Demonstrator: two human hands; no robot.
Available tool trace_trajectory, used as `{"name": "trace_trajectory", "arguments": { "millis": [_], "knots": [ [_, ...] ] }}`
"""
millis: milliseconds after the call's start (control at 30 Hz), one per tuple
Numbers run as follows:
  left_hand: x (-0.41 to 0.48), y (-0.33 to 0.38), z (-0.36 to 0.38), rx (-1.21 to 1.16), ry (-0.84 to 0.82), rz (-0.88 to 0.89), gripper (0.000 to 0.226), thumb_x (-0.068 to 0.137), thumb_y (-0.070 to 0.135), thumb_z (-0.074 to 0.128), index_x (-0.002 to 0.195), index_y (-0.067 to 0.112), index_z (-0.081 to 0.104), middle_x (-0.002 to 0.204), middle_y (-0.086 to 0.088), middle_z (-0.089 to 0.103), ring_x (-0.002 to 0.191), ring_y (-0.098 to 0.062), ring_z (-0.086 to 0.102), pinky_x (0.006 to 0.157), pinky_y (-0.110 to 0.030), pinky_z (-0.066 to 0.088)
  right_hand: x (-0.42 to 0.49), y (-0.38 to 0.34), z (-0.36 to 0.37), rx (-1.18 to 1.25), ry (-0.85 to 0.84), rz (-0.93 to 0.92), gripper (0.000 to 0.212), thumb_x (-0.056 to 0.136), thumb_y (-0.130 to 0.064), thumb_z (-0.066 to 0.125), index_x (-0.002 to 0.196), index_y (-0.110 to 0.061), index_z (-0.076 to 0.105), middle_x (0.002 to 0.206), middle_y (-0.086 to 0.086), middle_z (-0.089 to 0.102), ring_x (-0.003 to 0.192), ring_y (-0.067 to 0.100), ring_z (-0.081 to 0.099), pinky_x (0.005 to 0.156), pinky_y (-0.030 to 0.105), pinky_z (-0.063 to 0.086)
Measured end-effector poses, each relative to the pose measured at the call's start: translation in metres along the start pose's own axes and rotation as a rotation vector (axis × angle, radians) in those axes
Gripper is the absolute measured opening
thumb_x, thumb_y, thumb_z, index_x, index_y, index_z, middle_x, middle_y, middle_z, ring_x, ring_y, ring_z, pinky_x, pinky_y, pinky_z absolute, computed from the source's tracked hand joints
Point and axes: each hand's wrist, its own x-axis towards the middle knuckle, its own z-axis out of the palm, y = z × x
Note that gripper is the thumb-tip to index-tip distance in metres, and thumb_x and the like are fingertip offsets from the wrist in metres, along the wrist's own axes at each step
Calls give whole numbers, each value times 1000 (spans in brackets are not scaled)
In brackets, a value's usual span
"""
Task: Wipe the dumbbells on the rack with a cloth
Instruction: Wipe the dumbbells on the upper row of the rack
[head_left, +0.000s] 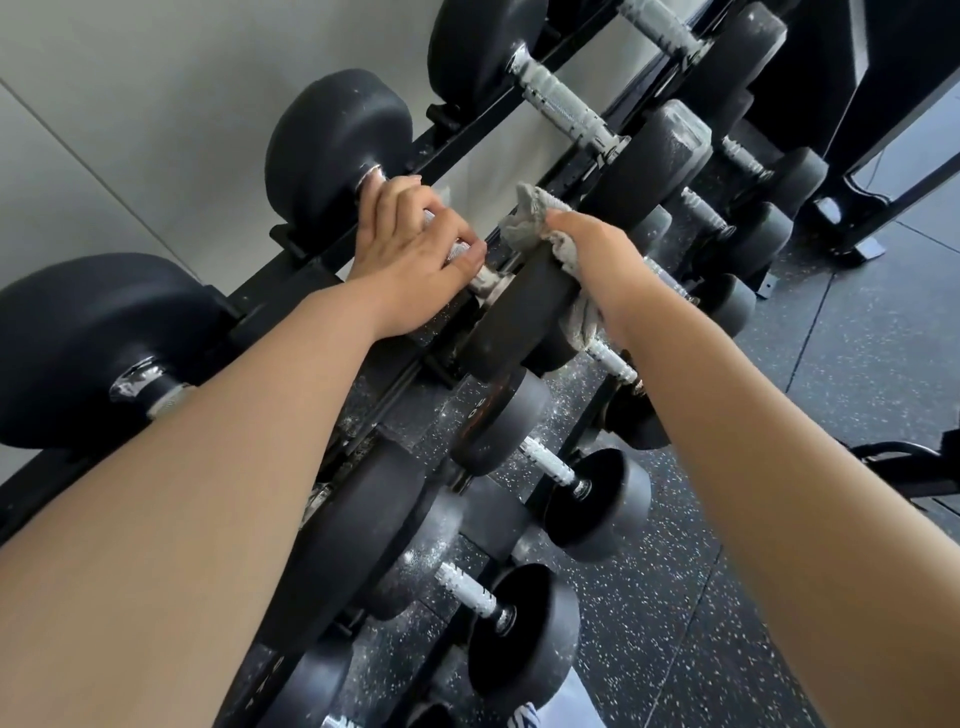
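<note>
You face black steel tiered rack (470, 122) along pale wall, rows of dumbbells on it. On top tier: black round-headed rubber dumbbell with knurled steel handle (519, 312). Your left hand (415, 249) wraps handle, steadying it. Your right hand (597, 254) clutches crumpled grey cloth (524, 218), pressed on near head. Step: wiping that head. Next, likely: work cloth round head, then handle. That needs left hand shifted clear.
</note>
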Motion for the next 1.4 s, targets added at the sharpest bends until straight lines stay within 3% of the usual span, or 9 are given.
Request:
{"name": "trace_trajectory", "arguments": {
  "millis": [100,233,367,567,767,933,1167,1300,1400],
  "knots": [
    [-2,0,-1,4,-2,-1,36,100,45,29,121,25,49,133,-5,26,143,-23,-4,113,-43,-22,0,9,6,4,49,-65,23,102,-31,45,102,-19,65,105,5,69,99,21,64,89,30,52],
    [-3,1,-3,16,-59,-12,35,98,46,26,118,26,47,139,-8,23,144,-25,-8,114,-45,-20,-25,23,25,-57,183,-288,20,101,-35,42,105,-25,59,120,8,57,101,17,55,89,33,47],
    [-4,-1,-7,104,-59,4,39,101,43,22,124,23,46,148,-11,26,146,-25,-1,117,-44,-13,-62,40,43,-328,290,-365,36,102,-49,37,135,-42,52,152,-1,21,140,21,15,109,33,13],
    [-12,-21,-19,132,-59,118,45,104,40,17,144,31,32,158,-7,15,148,-19,-5,117,-35,-11,-38,37,37,-379,469,-605,31,93,-45,58,85,-20,75,120,2,41,127,31,31,109,50,28],
    [-12,-18,-12,125,-77,58,43,102,45,13,139,37,33,158,-10,4,146,-20,-16,114,-35,-18,-37,55,57,-333,470,-706,25,84,-41,69,95,-19,75,128,9,52,133,33,36,109,19,22],
    [-12,-17,-10,97,-52,66,43,102,43,13,138,34,36,155,-9,10,146,-20,-14,113,-34,-20,-39,86,80,-481,607,-865,41,78,-42,77,112,-24,64,142,8,35,145,45,16,120,45,21],
    [-11,-18,-9,108,-30,87,44,102,42,12,138,31,35,154,-9,11,146,-21,-12,114,-34,-18,-30,74,61,-417,603,-886,36,82,-34,66,113,-16,72,133,14,55,137,44,38,119,22,16],
    [-11,-20,-6,110,-20,91,43,102,45,11,134,32,37,153,-10,12,146,-22,-12,113,-35,-19,-22,52,40,-179,423,-756,29,88,-37,59,101,-14,71,100,-8,59,96,21,60,88,46,52],
    [-11,-18,-6,99,-28,83,41,102,44,13,133,33,38,152,-10,13,145,-22,-13,111,-34,-21,-13,44,27,28,260,-526,30,87,-42,57,91,-13,65,85,4,58,88,36,60,75,58,52]
  ]
}}
